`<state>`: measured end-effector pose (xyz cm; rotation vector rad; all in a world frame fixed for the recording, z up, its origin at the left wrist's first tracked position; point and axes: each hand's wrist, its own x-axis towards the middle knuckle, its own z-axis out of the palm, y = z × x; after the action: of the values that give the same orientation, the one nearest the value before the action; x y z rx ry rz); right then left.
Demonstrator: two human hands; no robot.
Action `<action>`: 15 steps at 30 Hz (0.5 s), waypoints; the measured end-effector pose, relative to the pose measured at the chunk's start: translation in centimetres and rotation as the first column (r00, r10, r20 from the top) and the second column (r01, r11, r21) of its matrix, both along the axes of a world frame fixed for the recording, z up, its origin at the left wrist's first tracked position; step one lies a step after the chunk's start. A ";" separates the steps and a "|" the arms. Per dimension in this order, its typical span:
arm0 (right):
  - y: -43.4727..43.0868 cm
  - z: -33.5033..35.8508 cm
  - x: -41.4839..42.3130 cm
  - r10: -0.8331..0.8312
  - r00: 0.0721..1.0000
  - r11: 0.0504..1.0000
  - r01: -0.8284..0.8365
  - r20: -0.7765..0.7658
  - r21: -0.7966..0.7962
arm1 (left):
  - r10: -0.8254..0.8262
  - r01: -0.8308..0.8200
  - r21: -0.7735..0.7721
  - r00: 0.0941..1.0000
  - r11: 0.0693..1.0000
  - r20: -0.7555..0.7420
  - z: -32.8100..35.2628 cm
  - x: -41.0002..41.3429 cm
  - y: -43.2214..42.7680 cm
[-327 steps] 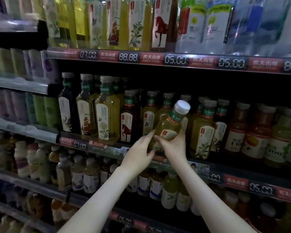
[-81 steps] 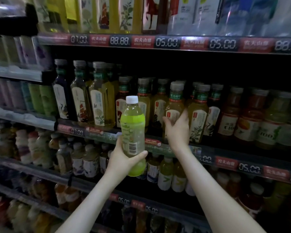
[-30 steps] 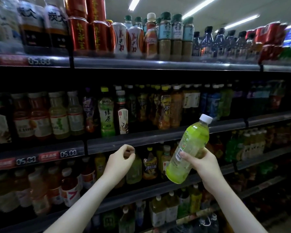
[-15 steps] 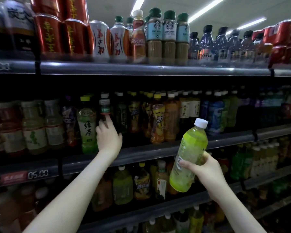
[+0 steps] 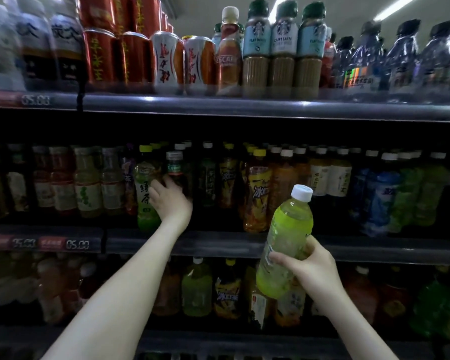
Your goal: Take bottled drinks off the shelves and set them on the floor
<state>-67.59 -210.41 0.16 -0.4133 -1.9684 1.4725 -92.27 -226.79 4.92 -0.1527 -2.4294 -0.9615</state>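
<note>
Two bottles: our right hand [image 5: 307,268] fingers clamp green bottle [image 5: 287,237]; left hand [image 5: 172,201] fingers curl round dark bottle [image 5: 176,168]. Likely full, heavy, slick, so we grip mid-body.

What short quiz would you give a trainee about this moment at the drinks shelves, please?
1. True or false: the right hand holds a red can.
2. Of the three shelves in view, which does the left hand reach into? A top, B middle shelf, C bottom.
3. Fill in: the light green bottle in the right hand has a ___ cap.
Key: 1 false, it holds the light green bottle. 2 B, gripping a dark bottle. 3 white.
</note>
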 end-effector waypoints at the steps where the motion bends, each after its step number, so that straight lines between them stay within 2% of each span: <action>1: -0.1 -0.1 -0.4 0.016 1.000 1.000 -0.016 -0.008 -0.012 | -0.033 0.032 0.036 0.999 0.999 0.014 -0.1 0.1 -0.1; 5: -0.7 -0.6 -1.6 0.060 0.998 0.997 -0.062 -0.031 -0.054 | -0.198 0.198 0.182 0.980 0.963 -0.014 -0.5 1.2 -0.5; 10: -1.7 -0.4 -3.2 0.076 0.997 0.996 -0.077 -0.027 -0.041 | -0.224 0.233 0.334 0.972 0.913 -0.065 -1.8 1.5 -2.6; 15: -3.2 0.5 -5.2 0.040 0.998 0.998 -0.043 -0.057 -0.053 | -0.308 0.318 0.302 0.948 0.899 -0.081 -2.1 1.6 -4.6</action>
<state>-72.82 -213.63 0.66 -0.3530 -1.9073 1.5501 -90.64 -231.39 2.80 -0.4531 -2.2264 -1.4606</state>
